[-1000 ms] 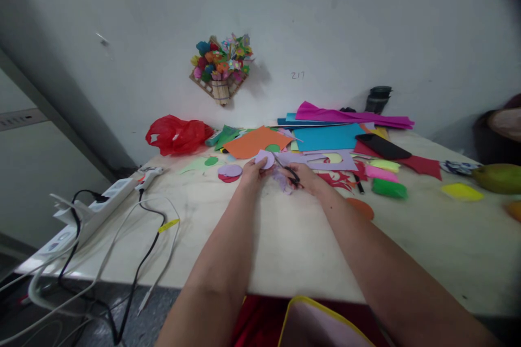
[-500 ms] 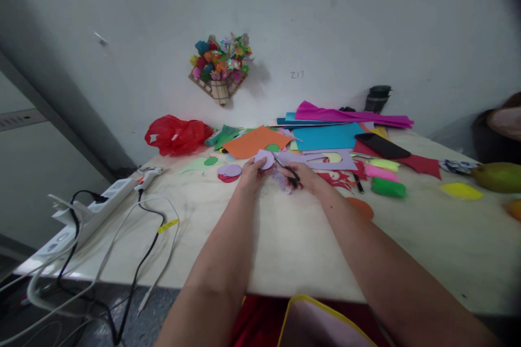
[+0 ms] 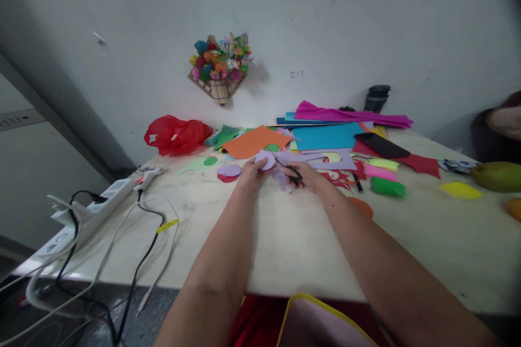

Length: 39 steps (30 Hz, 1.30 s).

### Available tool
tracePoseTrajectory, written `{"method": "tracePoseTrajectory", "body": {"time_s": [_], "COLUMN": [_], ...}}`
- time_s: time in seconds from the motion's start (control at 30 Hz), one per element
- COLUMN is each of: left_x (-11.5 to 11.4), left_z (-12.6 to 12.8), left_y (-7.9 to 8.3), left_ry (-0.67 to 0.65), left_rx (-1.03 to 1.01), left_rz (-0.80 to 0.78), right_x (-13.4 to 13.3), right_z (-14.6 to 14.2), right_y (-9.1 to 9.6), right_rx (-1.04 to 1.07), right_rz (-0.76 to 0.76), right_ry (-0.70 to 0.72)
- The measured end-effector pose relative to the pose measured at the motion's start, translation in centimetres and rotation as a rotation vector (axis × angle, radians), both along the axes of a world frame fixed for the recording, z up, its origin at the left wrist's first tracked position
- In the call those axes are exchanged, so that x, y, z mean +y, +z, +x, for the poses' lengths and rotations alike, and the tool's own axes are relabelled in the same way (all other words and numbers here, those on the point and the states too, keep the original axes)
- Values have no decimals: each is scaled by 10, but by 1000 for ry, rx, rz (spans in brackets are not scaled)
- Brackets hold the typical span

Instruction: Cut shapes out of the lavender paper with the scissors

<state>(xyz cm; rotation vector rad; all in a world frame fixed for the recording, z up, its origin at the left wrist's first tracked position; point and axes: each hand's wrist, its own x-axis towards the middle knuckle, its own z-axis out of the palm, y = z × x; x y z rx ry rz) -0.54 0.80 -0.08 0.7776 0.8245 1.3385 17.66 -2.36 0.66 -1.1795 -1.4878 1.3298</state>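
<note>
Near the middle of the table, my left hand (image 3: 251, 172) pinches a rounded piece of lilac paper (image 3: 266, 160). Black-handled scissors (image 3: 293, 174) are in my right hand (image 3: 305, 175), with their blades pointing left at the edge of that piece. Lilac scraps (image 3: 282, 180) lie just below the blades. Left of my left hand is a small pile of cut circles, lilac (image 3: 232, 169) over red (image 3: 228, 178). Behind the scissors a lilac sheet with cut-outs (image 3: 345, 160) lies flat. My fingertips under the paper are partly hidden.
Orange (image 3: 252, 142) and blue sheets (image 3: 325, 136) lie behind my hands, with a black phone (image 3: 381, 145) to their right. A red plastic bag (image 3: 175, 135) sits at the back left. A power strip (image 3: 89, 217) with cables runs along the left edge; a mango (image 3: 496, 177) is far right.
The scissors' handles have shifted very slightly to the right with my right hand. My left hand still pinches the lilac piece in nearly the same place.
</note>
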Motion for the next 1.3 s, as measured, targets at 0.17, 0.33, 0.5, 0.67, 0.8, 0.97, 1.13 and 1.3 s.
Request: {"method": "tracePoseTrajectory", "body": {"time_s": [0.17, 0.33, 0.5, 0.67, 0.8, 0.97, 1.13, 1.3], "left_x": [0, 1, 1, 0, 0, 0, 0, 0], "left_z": [0, 0, 0, 1, 1, 0, 0, 1], "left_y": [-1, -2, -1, 0, 0, 1, 1, 1], "left_ry": [-20, -20, -6, 9, 8, 12, 15, 40], "left_rx": [-3, 7, 13, 5, -3, -7, -20, -61], "left_rz": [15, 16, 6, 4, 1, -6, -11, -29], "right_x": [0, -2, -4, -4, -2, 0, 1, 1], "right_z": [0, -1, -2, -3, -3, -3, -3, -3], "right_y": [0, 3, 5, 6, 3, 1, 1, 1], "right_rx": [2, 3, 1, 1, 25, 40, 34, 32], "right_rz": [2, -12, -35, -31, 0, 9, -4, -15], "right_ry": [8, -13, -24, -34, -25, -13, -34, -45]}}
